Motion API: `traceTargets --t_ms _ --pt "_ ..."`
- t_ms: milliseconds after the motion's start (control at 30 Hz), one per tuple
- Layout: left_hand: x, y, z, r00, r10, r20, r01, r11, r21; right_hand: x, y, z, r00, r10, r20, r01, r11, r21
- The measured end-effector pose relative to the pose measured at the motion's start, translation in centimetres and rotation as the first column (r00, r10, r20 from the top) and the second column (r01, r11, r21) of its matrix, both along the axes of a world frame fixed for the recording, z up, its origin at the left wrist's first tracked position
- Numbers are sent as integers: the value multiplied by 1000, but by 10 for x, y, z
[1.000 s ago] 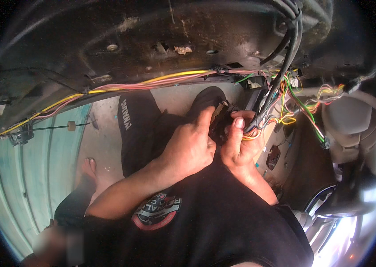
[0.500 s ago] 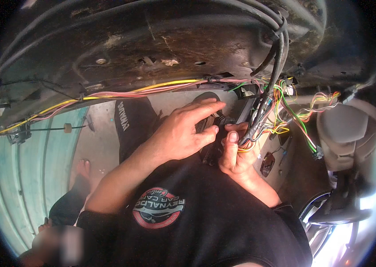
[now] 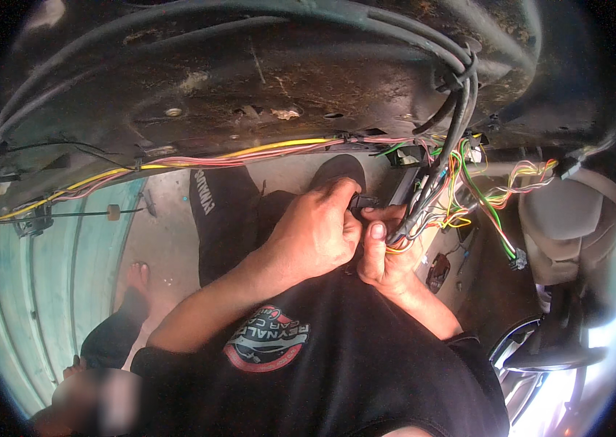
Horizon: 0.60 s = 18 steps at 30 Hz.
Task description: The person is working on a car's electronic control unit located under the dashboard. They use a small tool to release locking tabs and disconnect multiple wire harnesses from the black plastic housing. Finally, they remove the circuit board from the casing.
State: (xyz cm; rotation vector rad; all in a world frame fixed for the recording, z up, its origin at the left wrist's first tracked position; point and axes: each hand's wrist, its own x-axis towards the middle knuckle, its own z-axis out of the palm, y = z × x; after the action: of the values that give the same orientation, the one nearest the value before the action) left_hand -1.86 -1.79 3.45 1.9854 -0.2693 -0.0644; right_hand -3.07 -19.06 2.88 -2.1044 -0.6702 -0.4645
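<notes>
My left hand [image 3: 319,227] is closed, its index finger and thumb brought together at a small black part [image 3: 364,202] just left of the wires. The fingers hide most of that part, so its kind is unclear. Close by on the right, my right hand [image 3: 388,264] has its thumb raised and its fingers curled around a wiring harness [image 3: 424,207]. Dark-sheathed cables and thin orange, yellow, green and white wires make up this bundle. A loose connector [image 3: 518,258] hangs on green and white wires further right.
Overhead runs a dark, worn panel [image 3: 213,109] with thick black cables [image 3: 461,95]. Along its lower edge stretch yellow and pink wires [image 3: 235,153]. Another person's bare foot [image 3: 137,279] shows at left, near a green corrugated sheet [image 3: 53,291]. A beige seat [image 3: 563,211] stands right.
My left hand has gone from extended fingers to a closed grip and moved slightly right, onto the black part. My right hand stays at the wires.
</notes>
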Motion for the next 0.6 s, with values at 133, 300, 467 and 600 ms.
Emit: traceTargets --t_ms 133,300,467,600 --pt "-3 -1 0 999 25 22 -24 999 -41 0 -1 9 998 33 -45 -35 999 -26" --pt "-3 11 24 1000 -2 -29 3 1000 13 -7 -2 9 999 -36 15 37 997 -61" --pt "1 17 16 960 -186 210 159 978 137 -10 -6 -3 999 -29 30 30 999 -33" --pt "17 20 15 966 -230 120 238 970 -56 -12 0 0 999 -32 -39 33 999 25"
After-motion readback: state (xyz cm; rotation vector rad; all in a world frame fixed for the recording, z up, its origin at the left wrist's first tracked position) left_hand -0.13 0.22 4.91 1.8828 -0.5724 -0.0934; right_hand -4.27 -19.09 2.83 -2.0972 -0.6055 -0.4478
